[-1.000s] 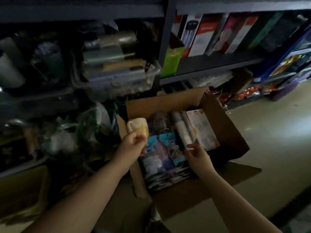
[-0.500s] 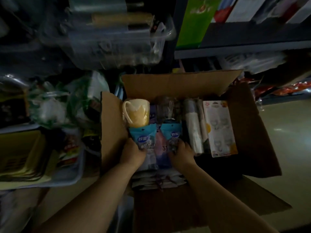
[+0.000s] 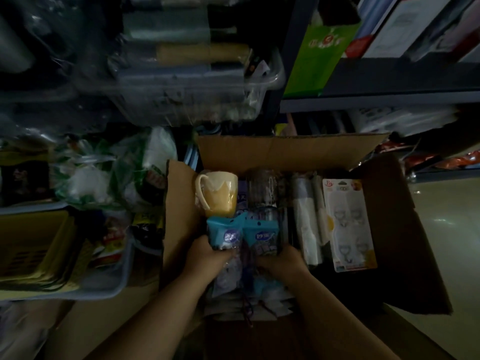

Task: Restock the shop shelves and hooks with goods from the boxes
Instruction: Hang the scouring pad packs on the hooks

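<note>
**Both hands down on the blue packets in the box**

Head view, dim light. Compared with half a second ago, the hands sit on the same stack of packets, and the box fills more of the frame. A second ago the left hand held the mug up and the right hand hovered by the rolls; the mug now stands in the box, unheld.

The left hand (image 3: 205, 258) has its fingers curled round the left blue plastic packet with a purple label (image 3: 225, 233). The right hand (image 3: 281, 261) grips the neighbouring right blue plastic packet (image 3: 261, 233) the same way. Both packets top a stack of glossy film-wrapped packs (image 3: 246, 297) in the near middle of the open brown cardboard box (image 3: 285, 152).

Edges: the left flap (image 3: 179, 209) stands just beside the left wrist; the right flap (image 3: 394, 229) lies spread outward over the pale floor (image 3: 446, 209), which gives open room on that side. The far flap leans toward the grey metal shelf (image 3: 376, 102).

Contents: a glazed yellow-and-cream ceramic mug (image 3: 220, 196) at the far left corner, touching the left packet; white plastic-wrapped rolls (image 3: 306, 224); a flat blister card of hooks (image 3: 348, 224) against the right wall. A grey plastic tray (image 3: 124, 276) of yellow goods sits to the left.
</note>
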Motion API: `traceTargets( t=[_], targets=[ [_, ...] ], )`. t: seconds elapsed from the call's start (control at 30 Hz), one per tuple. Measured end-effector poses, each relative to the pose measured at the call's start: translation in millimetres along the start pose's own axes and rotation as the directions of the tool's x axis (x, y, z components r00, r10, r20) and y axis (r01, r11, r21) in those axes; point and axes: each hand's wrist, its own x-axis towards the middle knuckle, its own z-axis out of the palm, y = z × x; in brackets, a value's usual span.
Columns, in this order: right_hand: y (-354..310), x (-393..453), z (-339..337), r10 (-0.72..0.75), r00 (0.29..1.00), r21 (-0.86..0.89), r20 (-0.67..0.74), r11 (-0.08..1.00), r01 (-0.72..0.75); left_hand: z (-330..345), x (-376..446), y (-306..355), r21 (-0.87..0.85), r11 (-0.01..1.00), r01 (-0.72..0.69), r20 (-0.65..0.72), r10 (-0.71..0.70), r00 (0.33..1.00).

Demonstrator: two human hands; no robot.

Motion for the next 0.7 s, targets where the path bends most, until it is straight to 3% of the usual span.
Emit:
traceTargets(
  t=[0.23, 0.43, 0.7],
  targets=[
    [-35.8, -63.6, -45.2, -0.288, 0.957, 0.335, -0.025, 0.9, 0.279, -54.4, -42.0, 48.6, -0.315, 0.937, -0.152, 0.028, 0.169, 0.985],
    [-101.4, -145.4, -84.3, -0.599, 0.795, 0.499, -0.095, 0.663, 0.558, -83.0, -81.7, 98.2, -0.513, 0.823, -0.242, 0.039, 0.304, 0.952],
    [-191.0, -215.4, -85.0, -0.713, 0.684, 0.592, -0.154, 0.487, 0.642, -126.3, -134.5, 136.4, -0.672, 0.633, -0.383, -0.027, 0.497, 0.867]
  ],
)
